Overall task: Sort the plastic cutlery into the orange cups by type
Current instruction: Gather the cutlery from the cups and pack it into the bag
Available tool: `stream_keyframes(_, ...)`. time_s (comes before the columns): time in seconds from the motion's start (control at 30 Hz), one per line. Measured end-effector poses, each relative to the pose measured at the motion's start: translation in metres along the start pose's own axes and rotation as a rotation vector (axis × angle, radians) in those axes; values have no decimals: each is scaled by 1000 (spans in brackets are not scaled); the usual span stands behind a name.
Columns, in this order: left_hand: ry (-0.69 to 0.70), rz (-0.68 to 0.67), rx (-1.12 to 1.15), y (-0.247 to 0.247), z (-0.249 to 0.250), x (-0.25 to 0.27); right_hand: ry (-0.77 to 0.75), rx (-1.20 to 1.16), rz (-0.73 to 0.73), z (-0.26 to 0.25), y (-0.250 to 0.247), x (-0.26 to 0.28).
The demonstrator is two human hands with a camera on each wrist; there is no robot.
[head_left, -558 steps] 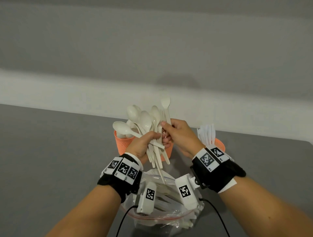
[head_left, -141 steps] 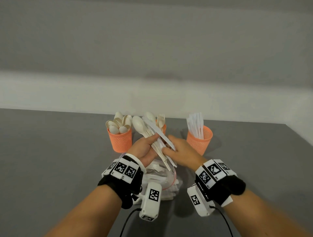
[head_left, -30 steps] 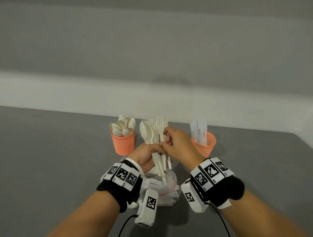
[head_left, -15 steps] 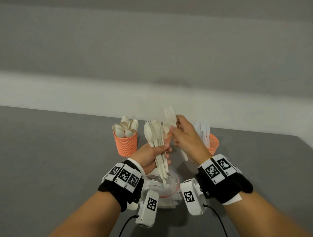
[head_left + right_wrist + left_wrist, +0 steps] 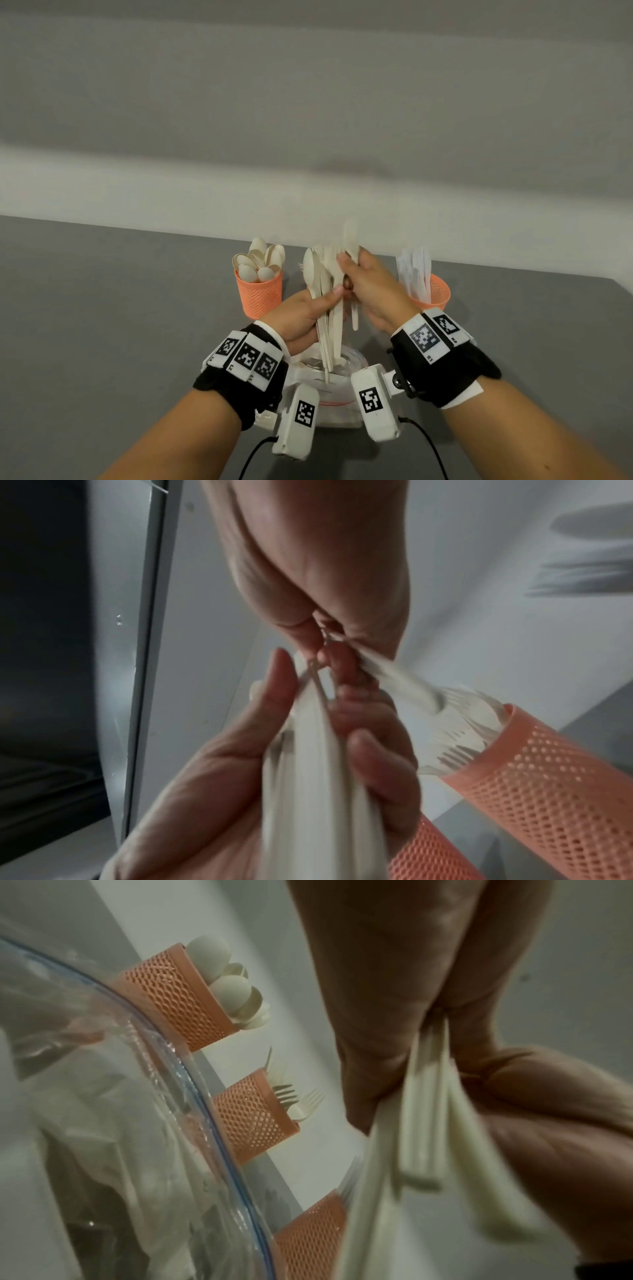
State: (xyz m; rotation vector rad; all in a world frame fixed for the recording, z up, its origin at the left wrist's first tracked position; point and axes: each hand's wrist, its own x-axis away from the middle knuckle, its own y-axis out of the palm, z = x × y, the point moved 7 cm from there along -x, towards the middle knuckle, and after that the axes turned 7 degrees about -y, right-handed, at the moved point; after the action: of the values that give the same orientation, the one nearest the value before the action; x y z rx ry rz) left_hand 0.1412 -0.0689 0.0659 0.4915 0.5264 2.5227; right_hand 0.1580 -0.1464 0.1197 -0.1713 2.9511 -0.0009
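Note:
My left hand point(image 5: 327, 299) grips an upright bundle of pale plastic cutlery point(image 5: 323, 284), a spoon and forks among it. Right beside it my right hand point(image 5: 349, 270) pinches a single blurred piece point(image 5: 351, 240) that stands taller than the bundle; I cannot tell its type. An orange mesh cup of spoons point(image 5: 262, 294) stands at the left and an orange cup of knives point(image 5: 433, 291) at the right. The middle cup of forks point(image 5: 253, 1115) is hidden behind my hands in the head view. In the right wrist view my right hand point(image 5: 329, 645) pinches just above the bundle point(image 5: 318, 777).
A clear zip bag point(image 5: 346, 363) holding more cutlery lies on the grey table point(image 5: 102, 342) under my hands. A pale wall runs close behind the three cups. The table's right edge falls away at the far right.
Half a second ago my right hand held a fork raised apart from the bundle. It has since come back left and down against the bundle, pinching one piece. The left hand has kept its grip.

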Motion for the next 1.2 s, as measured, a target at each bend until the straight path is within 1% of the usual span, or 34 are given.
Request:
stream_keyframes(0.07,22,-2,63,-5,5,1,27,-80,60,0,-7,-6)
stream_keyframes(0.13,3,28,93,-11,6,2,36,-169,140,-1,-17,-14)
stream_keyframes(0.23,-20,95,129,-24,6,4,-39,-212,255,-13,-37,-28)
stream_keyframes(0.3,-3,133,141,-34,11,6,-144,-146,349,-27,-54,-37)
stream_keyframes(0.37,45,194,148,-47,17,8,-240,-26,456,-34,-67,-48)
stream_keyframes(0.43,98,243,176,-60,26,12,-285,101,523,-30,-70,-56)
stream_keyframes(0.47,120,260,196,-67,30,13,-295,158,530,-24,-69,-59)
stream_keyframes(0.53,161,271,252,-79,37,15,-273,283,501,-7,-61,-64)
stream_keyframes(0.6,216,286,286,-87,45,18,-241,399,423,16,-50,-70)
stream_keyframes(0.67,272,318,281,-92,54,22,-249,616,293,37,-37,-74)
stream_keyframes(0.7,297,342,277,-95,59,24,-237,731,226,49,-33,-77)
stream_keyframes(0.73,322,372,268,-99,63,27,-197,797,168,61,-32,-80)
stream_keyframes(0.8,365,433,225,-110,74,33,-82,840,92,74,-33,-83)
stream_keyframes(0.83,382,459,208,-117,80,36,-41,863,71,74,-33,-85)
stream_keyframes(0.87,397,480,207,-125,85,39,-35,879,60,67,-32,-87)
stream_keyframes(0.93,422,494,228,-139,94,42,-120,794,71,45,-27,-93)
stream_keyframes(1.0,442,482,219,-147,100,41,-223,578,136,16,-22,-95)
stream_keyframes(1.07,450,460,174,-150,105,39,-279,383,194,1,-20,-98)
stream_keyframes(1.13,455,422,156,-147,107,35,-282,309,188,4,-17,-102)
stream_keyframes(1.2,463,397,138,-145,108,31,-239,346,154,21,-14,-103)
